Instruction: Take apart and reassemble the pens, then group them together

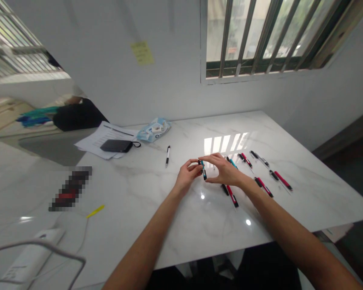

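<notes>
My left hand [185,176] is closed, its fingertips pinching a short teal and black pen barrel [204,173] above the table. My right hand [225,171] arches over the same barrel, index finger near its upper end and thumb near its lower end. Just right of and below the right hand lie a red pen barrel [232,196] and a black pen piece [224,189]. Behind that hand a teal pen part [233,163] is partly hidden. Further right are more pen parts in pieces, among them a red barrel [283,181] and a black and clear one [260,158].
A white and black pen [168,156] lies left of the hands. Towards the back are a blue-white packet [154,129], papers [109,131] and a black pouch [116,146]. A yellow strip [95,211] and a white power strip [33,255] are at left. The table's front edge [211,256] is near.
</notes>
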A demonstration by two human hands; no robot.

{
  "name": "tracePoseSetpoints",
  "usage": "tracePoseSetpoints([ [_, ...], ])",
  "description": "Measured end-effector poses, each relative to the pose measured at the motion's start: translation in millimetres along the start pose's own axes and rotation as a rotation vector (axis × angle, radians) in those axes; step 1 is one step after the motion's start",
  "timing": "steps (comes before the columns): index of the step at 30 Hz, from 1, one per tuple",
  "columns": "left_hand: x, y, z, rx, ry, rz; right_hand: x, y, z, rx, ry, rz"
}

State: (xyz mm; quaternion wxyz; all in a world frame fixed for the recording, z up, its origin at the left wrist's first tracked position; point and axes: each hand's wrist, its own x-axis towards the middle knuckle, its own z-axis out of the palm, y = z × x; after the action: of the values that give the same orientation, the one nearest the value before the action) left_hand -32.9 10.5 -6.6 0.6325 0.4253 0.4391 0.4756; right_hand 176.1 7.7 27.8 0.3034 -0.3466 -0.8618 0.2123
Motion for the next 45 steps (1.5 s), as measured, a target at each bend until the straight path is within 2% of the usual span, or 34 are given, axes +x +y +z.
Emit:
tracePoseSetpoints([
  [3, 0.9, -0.5, -1.8, -0.004, 0.011, 0.001, -1.2, 5.4, 3.3, -0.006, 0.006, 0.018],
  [7, 4.8, -0.6, -6.8, 0.03, 0.049, 0.031, -7.0, 37.2, -1.9, -0.134, 0.112, 0.108],
  [10, 6.2, 0.4, -8.8, 0.057, 0.053, 0.044, -9.4, 57.7, -0.9, -0.173, 0.067, 0.192],
  [12, 5.8, 1.7, -8.6, 0.08, 0.055, 0.055, -9.0, 62.0, 1.7, -0.137, 0.022, 0.203],
  [14, 4.7, 3.1, -7.4, 0.111, 0.057, 0.075, -7.6, 58.9, 3.2, -0.089, 0.037, 0.202],
  [19, 3.0, 4.5, -5.0, 0.212, 0.052, 0.141, -3.7, 39.0, 0.2, 0.062, 0.2, 0.279],
  [21, 2.5, 3.6, -4.8, 0.268, 0.047, 0.143, -2.5, 32.6, -0.1, 0.137, 0.227, 0.251],
  [26, -0.8, 3.5, -3.7, 0.406, 0.018, 0.136, -0.6, 21.8, 5.6, 0.232, 0.243, 0.144],
  [31, -3.3, 5.5, -1.6, 0.448, -0.008, 0.183, -0.5, 17.8, 12.6, 0.313, 0.223, 0.19],
  [38, -0.7, 0.1, -3.7, 0.445, -0.046, 0.213, 0.3, 16.3, 11.2, 0.283, 0.187, 0.188],
  [45, 0.1, 2.7, -6.3, 0.43, -0.044, 0.231, 1.9, 15.5, 12.1, 0.297, 0.317, 0.222],
])
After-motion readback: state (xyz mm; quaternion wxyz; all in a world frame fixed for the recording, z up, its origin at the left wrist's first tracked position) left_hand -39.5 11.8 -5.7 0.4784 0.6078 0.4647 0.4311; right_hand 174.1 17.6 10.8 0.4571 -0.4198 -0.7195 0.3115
